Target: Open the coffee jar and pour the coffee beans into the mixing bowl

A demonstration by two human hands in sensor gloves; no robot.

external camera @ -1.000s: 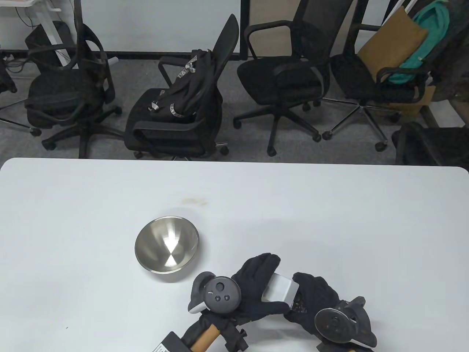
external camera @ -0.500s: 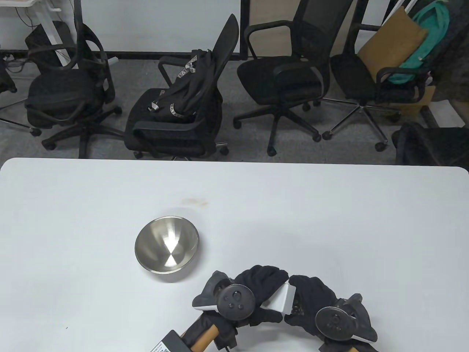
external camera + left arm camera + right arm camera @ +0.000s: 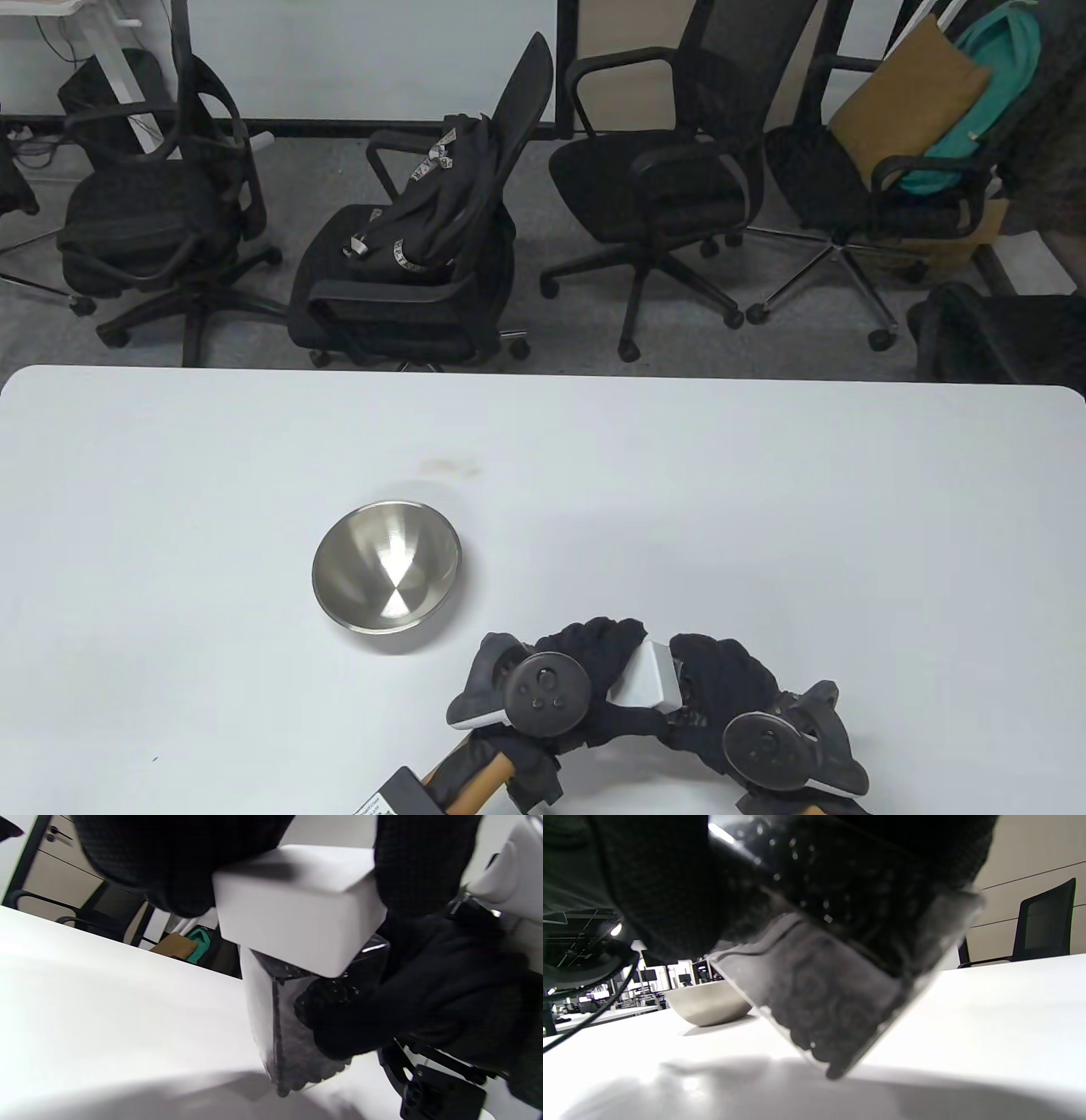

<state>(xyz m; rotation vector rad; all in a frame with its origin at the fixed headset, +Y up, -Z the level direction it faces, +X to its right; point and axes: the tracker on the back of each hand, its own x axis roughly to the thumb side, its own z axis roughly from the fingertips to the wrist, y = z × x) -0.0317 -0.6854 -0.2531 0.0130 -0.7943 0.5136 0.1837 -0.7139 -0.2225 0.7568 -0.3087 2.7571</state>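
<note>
A clear square coffee jar (image 3: 292, 1027) full of dark beans is tilted, one bottom corner touching the white table (image 3: 764, 509). My right hand (image 3: 721, 688) grips the jar's body (image 3: 831, 1005). Fingers of my left hand (image 3: 598, 671) curl over its white square lid (image 3: 649, 677), which sits on the jar (image 3: 297, 904). The empty steel mixing bowl (image 3: 386, 566) stands to the left of both hands, apart from them; its side (image 3: 708, 1007) shows in the right wrist view.
Several black office chairs (image 3: 441, 246) stand beyond the table's far edge; one carries a black backpack (image 3: 441, 195). A small stain (image 3: 450, 465) marks the tabletop behind the bowl.
Both hands drew closer together and a little toward the near edge. My left hand has rolled over the lid, hiding more of it. The bowl has not moved.
</note>
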